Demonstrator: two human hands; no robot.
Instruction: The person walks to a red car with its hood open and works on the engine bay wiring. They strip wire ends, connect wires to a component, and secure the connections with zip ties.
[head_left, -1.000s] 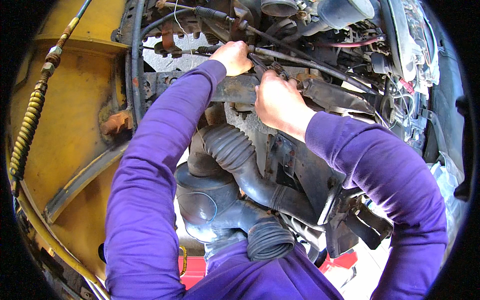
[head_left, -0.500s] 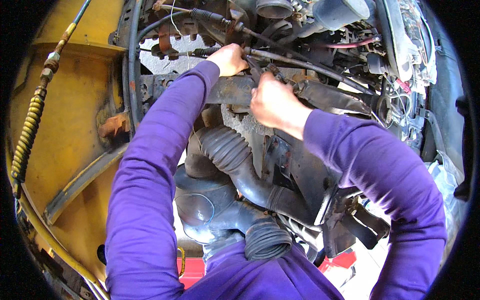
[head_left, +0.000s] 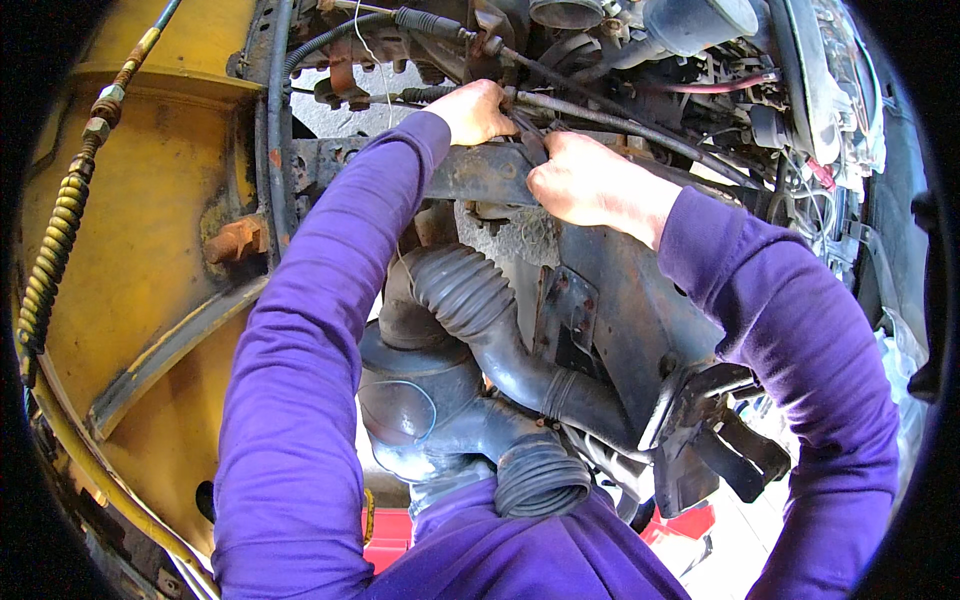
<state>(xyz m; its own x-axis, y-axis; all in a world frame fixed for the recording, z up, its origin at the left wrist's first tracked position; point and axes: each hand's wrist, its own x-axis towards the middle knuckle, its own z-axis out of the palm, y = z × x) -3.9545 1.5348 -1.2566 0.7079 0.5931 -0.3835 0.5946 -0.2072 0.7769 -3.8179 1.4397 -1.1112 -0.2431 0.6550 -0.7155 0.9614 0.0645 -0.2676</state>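
Observation:
Both my hands are closed above a dark frame rail (head_left: 490, 172) in a vehicle's engine bay. My left hand (head_left: 476, 112) is curled at the near end of a long dark cable (head_left: 620, 123), its fingertips against a narrow dark piece (head_left: 530, 140). The right hand (head_left: 585, 180) is a fist around the other end of that piece. Its exact kind is hidden by the fingers. A thin pale wire (head_left: 378, 60) hangs beside my left wrist.
Below the rail lies a black ribbed air hose (head_left: 465, 290), with another open hose end (head_left: 543, 478) near my body. A yellow body panel (head_left: 150, 200) with a coil spring (head_left: 58, 245) stands at left. Wiring (head_left: 805, 200) and a grey cylindrical part (head_left: 700, 22) are at right.
My right hand has moved right and slightly up, its forearm now over the black sleeve-like part that showed beside it. The whole view has shifted slightly, and both hands remain closed.

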